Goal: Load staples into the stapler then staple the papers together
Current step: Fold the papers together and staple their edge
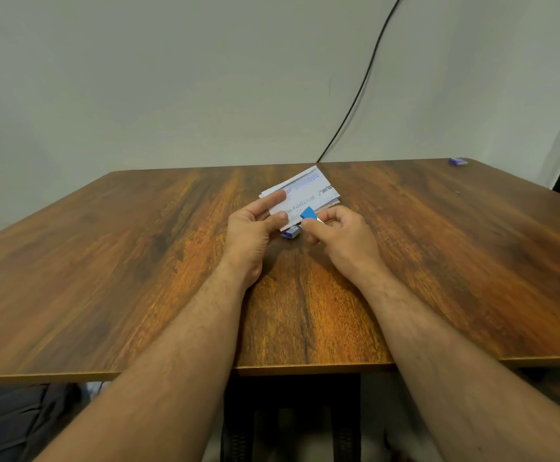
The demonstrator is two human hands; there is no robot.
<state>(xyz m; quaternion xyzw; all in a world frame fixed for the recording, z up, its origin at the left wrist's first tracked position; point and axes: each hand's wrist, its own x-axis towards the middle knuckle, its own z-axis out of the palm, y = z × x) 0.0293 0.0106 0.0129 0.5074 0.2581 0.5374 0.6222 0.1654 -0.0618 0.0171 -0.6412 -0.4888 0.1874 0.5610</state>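
Observation:
A small stack of white papers (305,191) with blue and black print is held above the middle of the wooden table (105,261). My left hand (255,228) pinches the stack's left edge between thumb and fingers. My right hand (342,238) grips a small blue stapler (308,214), whose jaw sits over the near edge of the papers. Most of the stapler is hidden inside the fist. A small blue-and-white staple box (290,233) lies on the table just under the papers, between both hands.
A second small blue box (458,161) lies at the table's far right corner. A black cable (365,81) runs down the wall behind the table's far edge. Dark table legs and bundled fabric show below the near edge.

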